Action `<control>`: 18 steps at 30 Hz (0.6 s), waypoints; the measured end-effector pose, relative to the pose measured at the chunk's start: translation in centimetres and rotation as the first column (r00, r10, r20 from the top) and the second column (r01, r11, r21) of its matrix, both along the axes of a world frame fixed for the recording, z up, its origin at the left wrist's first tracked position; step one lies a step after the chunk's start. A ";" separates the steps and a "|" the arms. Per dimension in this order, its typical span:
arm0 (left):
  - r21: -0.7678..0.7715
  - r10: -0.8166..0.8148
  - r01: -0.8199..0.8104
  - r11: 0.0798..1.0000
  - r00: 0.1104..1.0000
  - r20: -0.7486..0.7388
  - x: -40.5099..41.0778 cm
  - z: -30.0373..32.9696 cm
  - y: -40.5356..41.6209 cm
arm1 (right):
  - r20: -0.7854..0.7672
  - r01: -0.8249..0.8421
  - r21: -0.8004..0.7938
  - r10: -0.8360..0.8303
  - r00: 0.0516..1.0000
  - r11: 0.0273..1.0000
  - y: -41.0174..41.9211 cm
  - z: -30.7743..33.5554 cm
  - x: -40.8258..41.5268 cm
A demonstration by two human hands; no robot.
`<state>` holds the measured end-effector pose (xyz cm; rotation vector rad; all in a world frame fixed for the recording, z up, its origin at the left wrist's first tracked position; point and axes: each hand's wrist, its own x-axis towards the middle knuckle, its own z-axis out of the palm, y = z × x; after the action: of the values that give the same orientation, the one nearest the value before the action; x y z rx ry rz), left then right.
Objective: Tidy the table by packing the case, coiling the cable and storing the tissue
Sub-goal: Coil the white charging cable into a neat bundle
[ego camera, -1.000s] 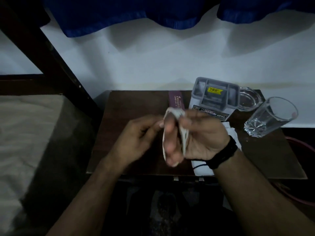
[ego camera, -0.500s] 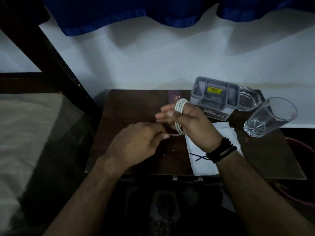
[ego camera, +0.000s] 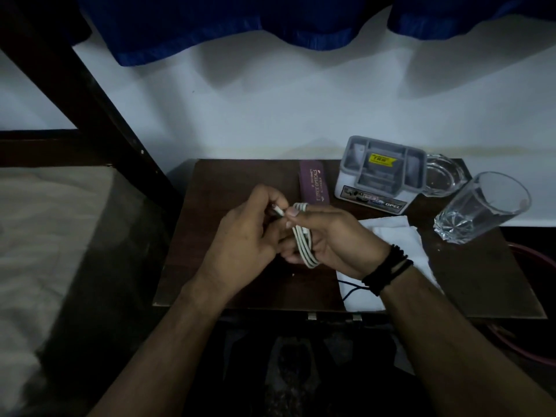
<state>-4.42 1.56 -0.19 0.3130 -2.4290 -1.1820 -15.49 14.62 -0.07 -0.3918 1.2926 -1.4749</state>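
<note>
We read "OPTICALS" in pale letters running lengthwise on the purple case (ego camera: 314,185); the word before it and the small print are too blurred. Just right of the case, the grey organiser (ego camera: 382,173) bears "OPEL" on its front sticker and a yellow label inside, its print unreadable.

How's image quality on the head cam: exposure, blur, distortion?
Head view: underexposed, dim bluish light, lower frame nearly black. The white coiled cable in the right hand is readable; the left hand pinches its plug end. The clear faceted drinking glass leans outward, so wide-angle distortion. Lettering on the purple spectacle case is soft. Blue curtain casts scalloped wall shadows.
</note>
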 end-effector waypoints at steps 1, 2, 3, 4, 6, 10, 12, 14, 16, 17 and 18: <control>0.027 0.033 -0.032 0.999 0.999 -0.017 -0.1 0.0 0.3 | 0.026 0.027 0.009 -0.027 0.999 1.000 -0.2 0.1 0.1; 0.062 0.077 -0.075 0.995 0.996 -0.037 -0.3 0.2 0.6 | 0.057 0.062 0.011 -0.062 0.996 0.998 -0.3 0.1 0.1; 0.103 0.131 -0.125 0.987 0.990 -0.054 -0.5 0.2 0.7 | 0.093 0.089 0.004 -0.089 0.992 0.996 -0.4 0.2 0.1; 0.146 0.184 -0.173 0.974 0.981 -0.064 -0.8 0.2 0.8 | 0.125 0.104 -0.009 -0.102 0.987 0.995 -0.5 0.1 0.1; 0.160 0.258 -0.242 0.957 0.963 -0.084 -1.2 0.1 0.8 | 0.189 0.137 -0.056 -0.124 0.974 0.989 -0.9 0.1 0.3; -0.071 0.274 -0.285 0.956 0.953 -0.130 -1.5 -0.9 1.1 | 0.385 0.347 -0.178 -0.260 0.886 0.921 -2.3 0.0 1.5; -0.168 0.276 -0.295 0.941 0.953 -0.129 -1.7 -1.0 1.5 | 0.441 0.435 -0.176 -0.324 0.837 0.883 -2.7 -0.2 2.0; -0.202 0.258 -0.275 0.940 0.960 -0.108 -1.9 -0.8 2.2 | 0.450 0.505 -0.170 -0.389 0.804 0.846 -3.0 -0.2 2.1; -0.164 0.219 -0.230 0.959 0.972 -0.083 -2.0 -0.7 3.1 | 0.448 0.566 -0.163 -0.451 0.772 0.808 -3.2 0.0 2.0; -0.131 0.204 -0.211 0.969 0.977 -0.069 -2.0 -0.6 3.5 | 0.459 0.590 -0.165 -0.468 0.755 0.790 -3.2 0.0 1.9; -0.101 0.197 -0.202 0.974 0.979 -0.056 -2.1 -0.6 3.7 | 0.477 0.609 -0.170 -0.476 0.739 0.775 -3.1 0.0 1.8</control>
<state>-6.51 5.26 -0.76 0.4797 -2.3471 -0.9589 -13.66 11.48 -0.06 0.1321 0.8517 -2.1523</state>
